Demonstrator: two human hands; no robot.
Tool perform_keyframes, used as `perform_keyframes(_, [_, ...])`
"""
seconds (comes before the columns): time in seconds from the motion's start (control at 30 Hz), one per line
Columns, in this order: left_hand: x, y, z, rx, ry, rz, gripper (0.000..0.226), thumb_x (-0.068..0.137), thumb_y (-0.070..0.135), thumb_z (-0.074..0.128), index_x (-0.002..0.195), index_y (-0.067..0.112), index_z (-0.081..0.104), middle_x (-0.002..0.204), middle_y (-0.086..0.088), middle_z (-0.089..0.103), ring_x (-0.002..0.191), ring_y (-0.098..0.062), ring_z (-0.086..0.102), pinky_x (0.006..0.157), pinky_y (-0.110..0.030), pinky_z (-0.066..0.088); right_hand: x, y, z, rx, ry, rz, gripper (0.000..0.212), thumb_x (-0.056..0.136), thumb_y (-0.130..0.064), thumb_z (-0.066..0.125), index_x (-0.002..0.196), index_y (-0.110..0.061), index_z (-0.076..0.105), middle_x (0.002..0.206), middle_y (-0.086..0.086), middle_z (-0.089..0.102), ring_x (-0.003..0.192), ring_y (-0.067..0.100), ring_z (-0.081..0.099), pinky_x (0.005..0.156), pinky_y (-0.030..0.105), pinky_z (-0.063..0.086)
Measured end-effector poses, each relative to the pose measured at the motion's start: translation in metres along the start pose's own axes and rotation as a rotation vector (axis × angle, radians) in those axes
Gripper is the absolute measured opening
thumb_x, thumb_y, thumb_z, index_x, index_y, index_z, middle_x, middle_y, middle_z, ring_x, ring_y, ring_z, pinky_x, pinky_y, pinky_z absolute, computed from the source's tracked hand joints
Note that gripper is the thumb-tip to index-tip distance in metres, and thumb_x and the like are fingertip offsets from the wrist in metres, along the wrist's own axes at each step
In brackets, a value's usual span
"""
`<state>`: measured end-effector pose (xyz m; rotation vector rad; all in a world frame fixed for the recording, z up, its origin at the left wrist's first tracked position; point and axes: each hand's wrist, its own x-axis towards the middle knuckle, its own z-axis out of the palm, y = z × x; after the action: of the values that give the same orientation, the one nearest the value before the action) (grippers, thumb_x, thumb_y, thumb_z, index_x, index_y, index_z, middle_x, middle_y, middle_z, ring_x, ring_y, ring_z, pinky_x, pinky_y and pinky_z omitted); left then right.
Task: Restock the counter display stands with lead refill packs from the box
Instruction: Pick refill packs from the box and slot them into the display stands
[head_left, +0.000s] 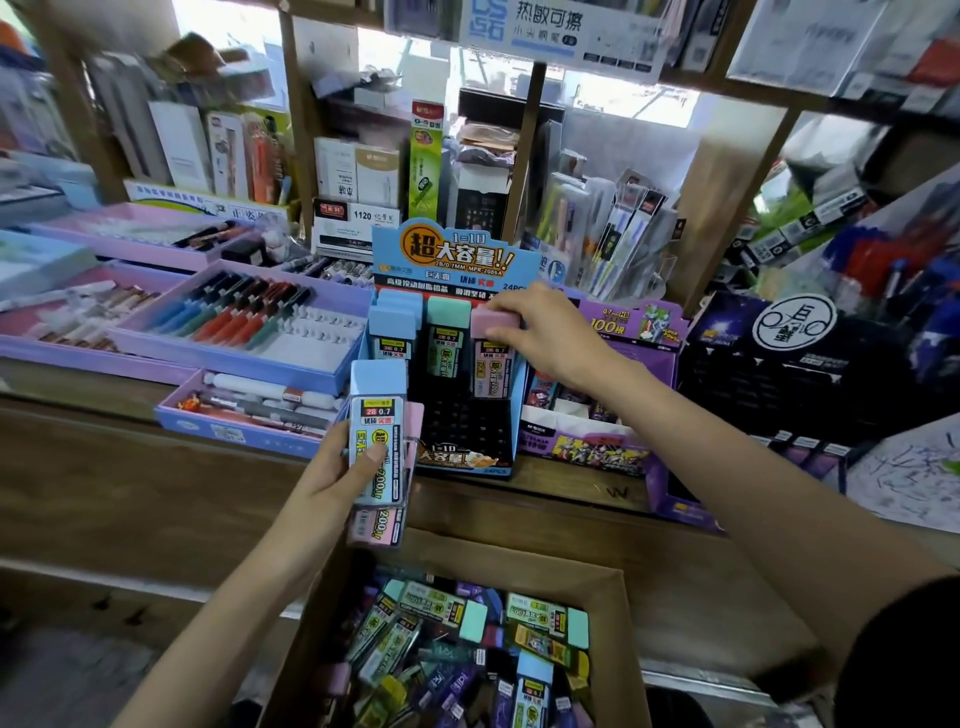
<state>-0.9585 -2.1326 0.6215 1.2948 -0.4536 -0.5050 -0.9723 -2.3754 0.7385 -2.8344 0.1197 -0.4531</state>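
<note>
Currently: restocking partly done, rear row only.

Your left hand (337, 467) clasps spare lead refill packs (376, 441) at the blue display stand's (462, 457) left edge; your right hand (545, 332) pinches the pink-capped pack (493, 353) into the rear-right slot; front slots and box (613, 597) await.

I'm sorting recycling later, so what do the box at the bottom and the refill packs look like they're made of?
The box looks like plain brown cardboard: matte, with raw folded flaps. The refill pack in the left hand looks like hard plastic: a clear, glossy body showing a printed label, under an opaque matte pastel blue cap. The pink-capped pack under the right hand looks the same.
</note>
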Motion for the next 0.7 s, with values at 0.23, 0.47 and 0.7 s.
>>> perform_keyframes(0.23, [-0.002, 0.003, 0.0, 0.0, 0.006, -0.006, 0.034, 0.089, 0.026, 0.051, 0.122, 0.024, 0.053, 0.105, -0.004, 0.071, 0.092, -0.027, 0.069, 0.068, -0.032, 0.058, -0.003, -0.002, 0.015, 0.028, 0.11, 0.001, 0.027, 0.085, -0.02, 0.066, 0.109, -0.013, 0.053, 0.108, 0.012, 0.061, 0.1, 0.027, 0.053, 0.081, 0.039, 0.044])
perform_keyframes(0.47, [-0.005, 0.009, 0.003, 0.027, 0.027, 0.006, 0.024, 0.093, 0.019, 0.047, 0.115, 0.026, 0.055, 0.09, 0.003, 0.073, 0.078, -0.014, 0.07, 0.059, -0.023, 0.055, -0.01, 0.009, 0.021, -0.331, 0.219, -0.116, 0.024, 0.087, -0.023, 0.063, 0.104, -0.005, 0.06, 0.109, 0.012, 0.051, 0.105, 0.03, 0.043, 0.086, 0.037, 0.035])
perform_keyframes(0.7, [-0.007, 0.019, 0.008, 0.103, 0.026, 0.064, 0.028, 0.085, 0.022, 0.056, 0.113, 0.026, 0.056, 0.096, -0.001, 0.071, 0.078, -0.013, 0.069, 0.058, -0.02, 0.053, -0.024, -0.043, 0.024, 0.285, 0.098, -0.023, 0.029, 0.092, -0.035, 0.054, 0.109, -0.013, 0.063, 0.1, 0.0, 0.057, 0.094, 0.014, 0.05, 0.08, 0.026, 0.04])
